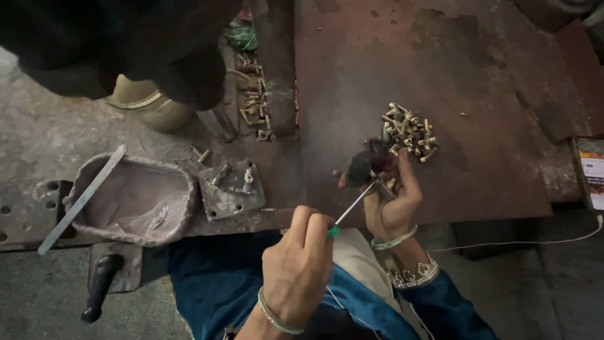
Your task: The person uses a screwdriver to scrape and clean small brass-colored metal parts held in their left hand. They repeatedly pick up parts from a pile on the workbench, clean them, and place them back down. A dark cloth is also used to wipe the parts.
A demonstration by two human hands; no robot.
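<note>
Gripping a green-handled screwdriver (pixel 352 208) in my left hand (pixel 296 264), fingers curled tight around it, I am pressing its tip into a small dark part (pixel 365 165). My right hand (pixel 393 201) is pinching that part, held just above the rusty counter (pixel 478 94). A pile of brass fittings (pixel 409 132) is lying just beyond my fingers.

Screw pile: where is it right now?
Head view, right of centre: the pile of brass screws lies on the rusty metal table, just above the right hand and left of the phone.
</note>
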